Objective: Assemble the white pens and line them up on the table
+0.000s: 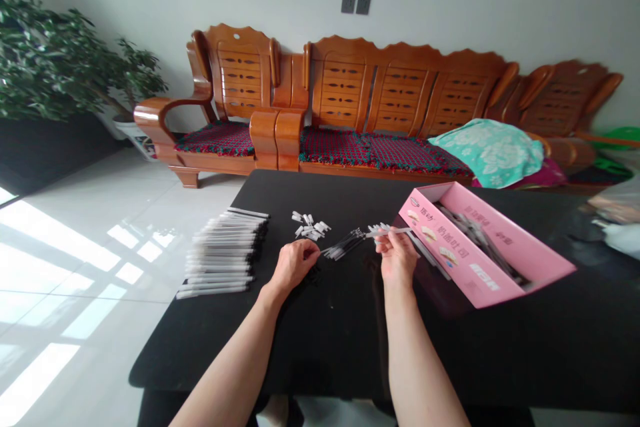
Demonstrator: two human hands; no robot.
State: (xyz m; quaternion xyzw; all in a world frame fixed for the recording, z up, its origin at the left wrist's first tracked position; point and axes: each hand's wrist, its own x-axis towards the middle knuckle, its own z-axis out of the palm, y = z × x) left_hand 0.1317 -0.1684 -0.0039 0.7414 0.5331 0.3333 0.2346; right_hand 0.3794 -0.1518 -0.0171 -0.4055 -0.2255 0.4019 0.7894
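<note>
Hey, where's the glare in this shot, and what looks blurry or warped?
Head view: harsh white sunlight patches glare on the tiled floor at the left; head view: the row of white pens is smeared, most at its left ends; head view: the rightmost wooden armchair looks soft and slanted, likely wide-angle distortion near the edge.

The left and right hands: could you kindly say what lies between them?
In the head view, a small bundle of what look like pen refills lies on the black table between the left hand and right hand.
</note>
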